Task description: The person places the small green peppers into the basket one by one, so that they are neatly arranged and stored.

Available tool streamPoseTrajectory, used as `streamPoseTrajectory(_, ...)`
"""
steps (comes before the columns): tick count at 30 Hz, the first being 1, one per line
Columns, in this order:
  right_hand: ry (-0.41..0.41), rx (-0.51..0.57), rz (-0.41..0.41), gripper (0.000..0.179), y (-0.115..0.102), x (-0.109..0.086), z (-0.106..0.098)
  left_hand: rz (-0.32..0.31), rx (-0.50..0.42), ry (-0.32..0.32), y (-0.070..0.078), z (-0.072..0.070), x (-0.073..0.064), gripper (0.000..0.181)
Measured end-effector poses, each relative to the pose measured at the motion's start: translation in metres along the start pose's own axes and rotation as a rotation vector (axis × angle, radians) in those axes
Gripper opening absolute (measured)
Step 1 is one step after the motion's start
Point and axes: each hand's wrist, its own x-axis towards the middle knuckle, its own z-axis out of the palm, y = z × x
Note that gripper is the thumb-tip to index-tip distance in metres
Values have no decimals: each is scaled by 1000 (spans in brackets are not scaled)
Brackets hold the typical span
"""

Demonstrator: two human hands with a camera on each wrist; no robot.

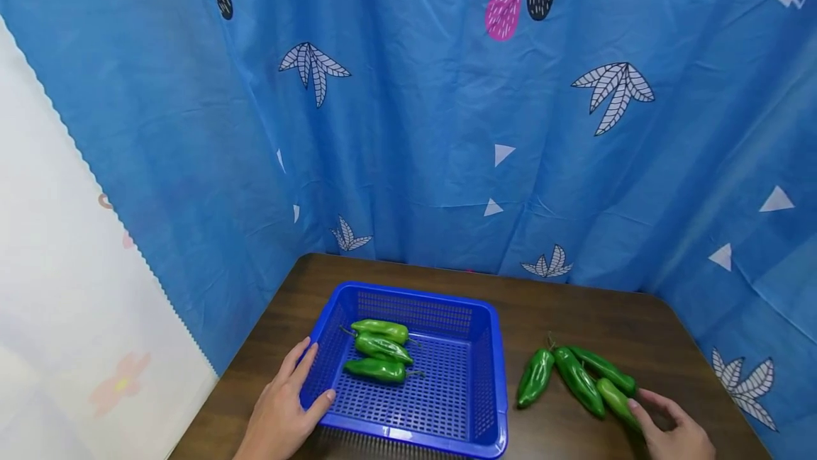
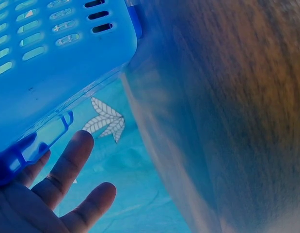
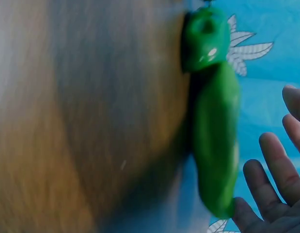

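Observation:
A blue plastic basket [image 1: 498,375] with slotted walls stands on the table, and three green peppers [image 1: 378,371] lie at its left inside. My left hand [image 1: 284,403] rests at the basket's left rim, thumb over the rim, other fingers extended along it. In the left wrist view those fingers [image 2: 70,162] look fairly straight beside the slotted wall. To the right of the basket, several green peppers [image 1: 577,380] lie in a loose fan. My right hand [image 1: 679,432] is at the nearest, lighter green pepper [image 1: 615,400]. In the right wrist view, its fingers [image 3: 276,170] are spread, one tip near the pepper's end.
The brown wooden table [image 1: 562,304] is bounded at the back and sides by a blue patterned curtain [image 1: 434,127]. A pale cloth [image 1: 76,290] hangs at the left.

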Motion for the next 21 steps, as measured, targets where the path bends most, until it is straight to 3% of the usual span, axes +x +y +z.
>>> streamPoseTrajectory(6,8,-55,-38,62,13,9,2,-20,6,-26,2,-1,0,78)
streamPoseTrajectory(21,-145,-110,-29,86,23,17,6,-40,15,-46,3,-2,0,78)
